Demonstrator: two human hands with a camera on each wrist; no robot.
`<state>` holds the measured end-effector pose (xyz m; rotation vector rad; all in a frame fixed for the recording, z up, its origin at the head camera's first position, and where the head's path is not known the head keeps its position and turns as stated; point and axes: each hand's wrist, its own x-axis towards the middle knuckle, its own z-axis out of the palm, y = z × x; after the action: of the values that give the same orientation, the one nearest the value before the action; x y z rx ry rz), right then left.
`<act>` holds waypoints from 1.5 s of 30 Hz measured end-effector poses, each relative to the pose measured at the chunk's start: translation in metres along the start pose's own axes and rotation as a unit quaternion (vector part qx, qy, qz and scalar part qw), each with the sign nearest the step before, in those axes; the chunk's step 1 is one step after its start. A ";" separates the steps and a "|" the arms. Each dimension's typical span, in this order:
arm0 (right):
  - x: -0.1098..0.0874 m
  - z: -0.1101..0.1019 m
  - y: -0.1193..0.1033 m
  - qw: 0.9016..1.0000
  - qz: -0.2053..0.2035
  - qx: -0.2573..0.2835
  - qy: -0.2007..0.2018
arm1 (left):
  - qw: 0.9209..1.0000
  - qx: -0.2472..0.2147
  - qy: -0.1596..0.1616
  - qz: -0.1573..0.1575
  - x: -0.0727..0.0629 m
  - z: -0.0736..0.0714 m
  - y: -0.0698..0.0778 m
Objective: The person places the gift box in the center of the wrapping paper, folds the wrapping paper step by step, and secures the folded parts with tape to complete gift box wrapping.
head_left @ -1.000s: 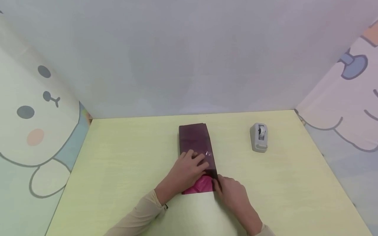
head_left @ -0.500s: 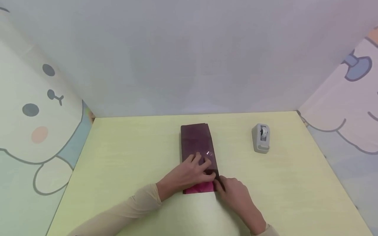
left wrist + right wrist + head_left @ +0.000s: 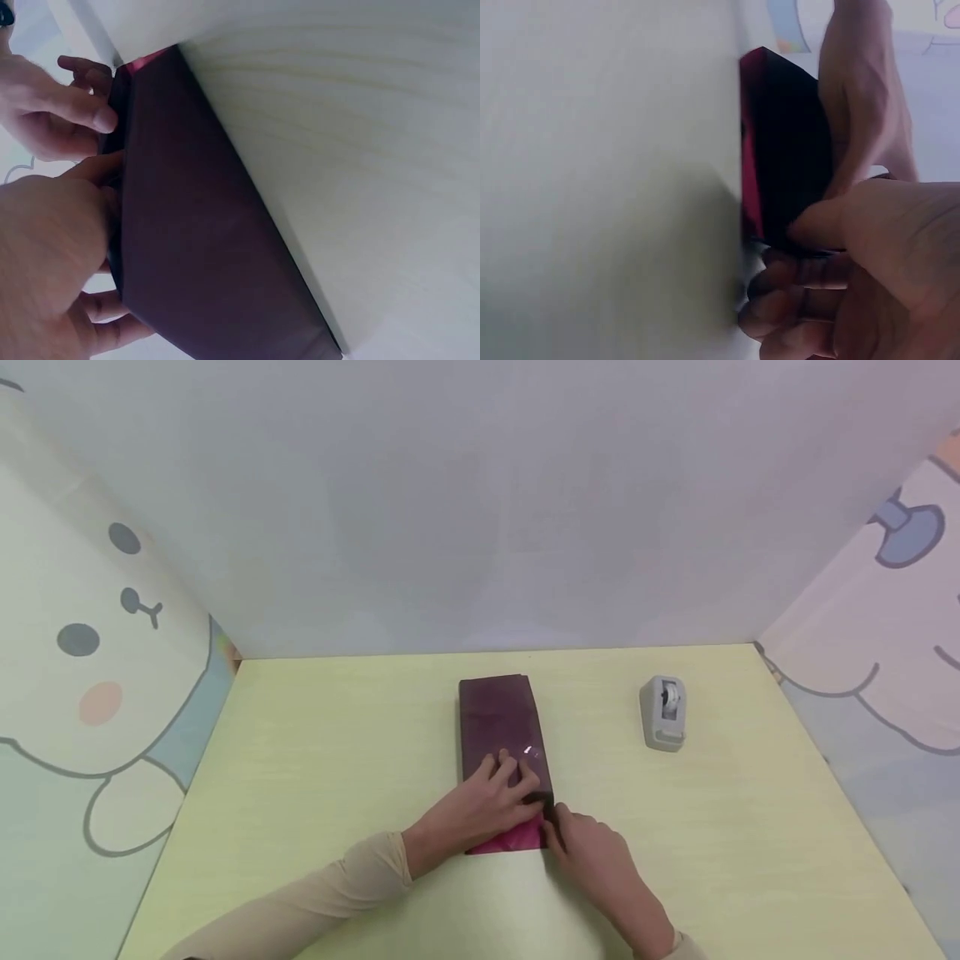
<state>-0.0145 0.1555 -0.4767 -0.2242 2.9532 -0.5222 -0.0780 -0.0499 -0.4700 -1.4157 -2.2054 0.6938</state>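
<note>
A flat, box-shaped package (image 3: 495, 714) in dark purple wrapping paper lies lengthwise on the table. At its near end a magenta flap of the paper (image 3: 521, 838), the inner side, spreads over the tabletop. My left hand (image 3: 487, 802) rests across the near part of the package, fingers spread on top and thumb down at the end face. At the near right corner my right hand (image 3: 596, 856) pinches the paper's edge between thumb and curled fingers. The right wrist view shows that thumb (image 3: 817, 225) against the dark end fold, close to the left hand (image 3: 866, 97).
A grey tape dispenser (image 3: 663, 714) with a roll stands on the table to the right of the package. A shiny bit, like clear tape, shows on the package top. Pale walls with cartoon prints (image 3: 97, 635) border the table (image 3: 337, 735) at the back and sides.
The left hand has shifted slightly right across the near end, its thumb now near the right corner, covering more of the magenta flap. The right hand keeps its pinch at the corner.
</note>
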 end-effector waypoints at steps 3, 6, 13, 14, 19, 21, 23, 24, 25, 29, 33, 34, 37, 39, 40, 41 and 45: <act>-0.002 0.006 -0.001 0.999 -0.001 -0.028 0.018 | 1.000 0.006 -0.011 0.002 0.000 -0.001 0.001; -0.006 0.008 -0.002 0.999 0.008 -0.039 0.012 | 1.000 0.010 -0.018 0.002 0.000 -0.002 0.001; -0.009 0.003 -0.002 1.000 0.023 0.010 -0.013 | 1.000 0.015 -0.025 0.003 0.000 -0.002 0.003; -0.009 0.000 -0.001 0.999 0.027 0.018 -0.013 | 1.000 0.018 -0.026 0.003 0.000 -0.002 0.003; -0.001 -0.009 -0.002 0.999 0.021 0.021 0.022 | 0.999 0.033 -0.028 0.003 0.001 -0.003 0.005; 0.002 -0.011 -0.003 0.999 0.009 0.008 0.036 | 0.999 0.036 -0.028 0.003 0.001 -0.003 0.005; 0.004 -0.010 -0.003 0.999 0.000 -0.006 0.045 | 0.999 0.035 -0.029 0.003 0.001 -0.003 0.005; 0.004 -0.010 -0.003 0.999 -0.003 -0.013 0.049 | 0.999 0.035 -0.029 0.003 0.001 -0.003 0.005; 0.005 -0.009 -0.004 0.998 -0.004 -0.018 0.052 | 0.999 0.033 -0.029 0.002 0.001 -0.003 0.005; 0.002 -0.005 -0.003 0.998 0.005 -0.024 0.053 | 0.999 0.028 -0.027 -0.002 0.002 -0.004 0.006; -0.003 0.003 -0.003 0.999 0.020 -0.019 0.033 | 0.999 0.020 -0.027 -0.006 0.003 -0.004 0.006; -0.005 0.005 -0.002 0.999 0.022 -0.019 0.028 | 0.999 0.017 -0.027 -0.006 0.003 -0.004 0.006; -0.008 0.010 -0.002 0.999 0.025 -0.016 0.015 | 1.000 0.009 -0.027 -0.001 0.003 -0.004 0.005; -0.010 0.012 -0.002 1.000 0.025 -0.010 0.012 | 1.000 0.000 -0.021 0.005 0.003 -0.003 0.002; -0.010 0.013 -0.002 1.000 0.025 -0.005 0.012 | 1.000 -0.005 -0.014 0.008 0.002 -0.002 0.001; -0.010 0.013 -0.002 1.000 0.025 0.000 0.013 | 1.000 -0.010 -0.003 0.009 0.002 -0.001 0.000; -0.011 0.014 -0.001 0.999 0.025 0.016 0.021 | 0.997 -0.048 0.060 -0.001 -0.001 0.002 -0.007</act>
<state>-0.0011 0.1520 -0.4888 -0.1384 2.9799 -0.5751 -0.0837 -0.0534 -0.4671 -1.4610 -2.1728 0.4943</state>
